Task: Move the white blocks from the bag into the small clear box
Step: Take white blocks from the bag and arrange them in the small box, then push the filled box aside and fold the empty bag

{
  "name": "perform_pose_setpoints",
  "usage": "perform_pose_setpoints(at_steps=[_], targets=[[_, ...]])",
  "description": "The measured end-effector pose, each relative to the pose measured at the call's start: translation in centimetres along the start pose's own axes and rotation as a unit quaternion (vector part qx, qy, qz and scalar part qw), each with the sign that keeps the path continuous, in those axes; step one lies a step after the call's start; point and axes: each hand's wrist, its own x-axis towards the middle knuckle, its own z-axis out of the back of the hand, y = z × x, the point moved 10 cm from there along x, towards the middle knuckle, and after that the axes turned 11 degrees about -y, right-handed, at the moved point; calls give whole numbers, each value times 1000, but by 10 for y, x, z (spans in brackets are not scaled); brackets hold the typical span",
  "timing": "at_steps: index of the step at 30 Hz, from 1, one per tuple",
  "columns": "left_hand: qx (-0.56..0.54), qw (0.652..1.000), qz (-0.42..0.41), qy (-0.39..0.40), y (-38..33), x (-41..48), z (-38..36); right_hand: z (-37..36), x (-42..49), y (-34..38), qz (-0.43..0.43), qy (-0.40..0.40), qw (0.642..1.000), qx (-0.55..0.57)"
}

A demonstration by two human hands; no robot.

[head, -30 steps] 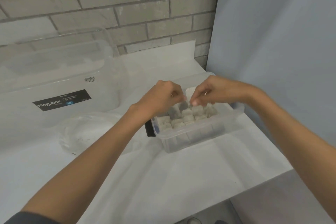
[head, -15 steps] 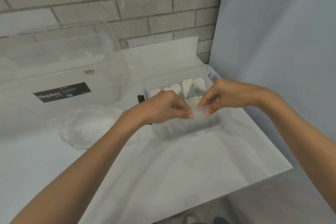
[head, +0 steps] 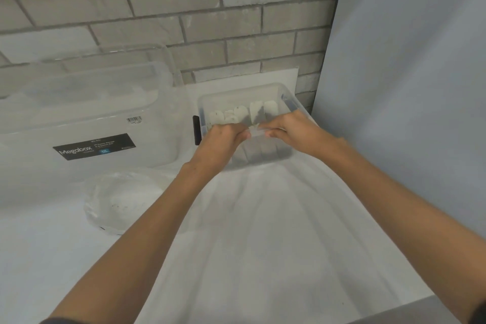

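The small clear box (head: 238,90) stands on the white table near the right wall panel. Several white blocks (head: 242,113) show inside it, lined up toward its far side. My left hand (head: 223,139) and my right hand (head: 292,131) meet at the box's near rim, fingers curled, each pinching the rim's clear edge. The near part of the box's inside is hidden behind my hands. The clear plastic bag (head: 121,202) lies crumpled and flat on the table to the left of my left forearm, apart from both hands.
A large clear Megabox tub (head: 92,118) with a black label stands at the back left against the brick wall. A black clip (head: 196,130) sits on the small box's left end. A grey-blue panel (head: 407,87) closes off the right side. The table's front edge runs at lower right.
Both hands came out from over the blocks and took hold of the box's near rim. The box now sits farther back, and the blocks show against its far side.
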Motion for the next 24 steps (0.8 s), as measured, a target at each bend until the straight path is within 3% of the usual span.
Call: perform_pose_setpoints(at_steps=[10, 17, 24], targets=[[3, 999, 44, -26, 48, 54, -5, -33, 76, -40, -39, 55, 991, -116], [13, 999, 42, -29, 64, 71, -7, -42, 101, -47, -4, 50, 990, -131], [43, 995, 25, -87, 54, 53, 7, -29, 98, -13, 70, 46, 965, -250]])
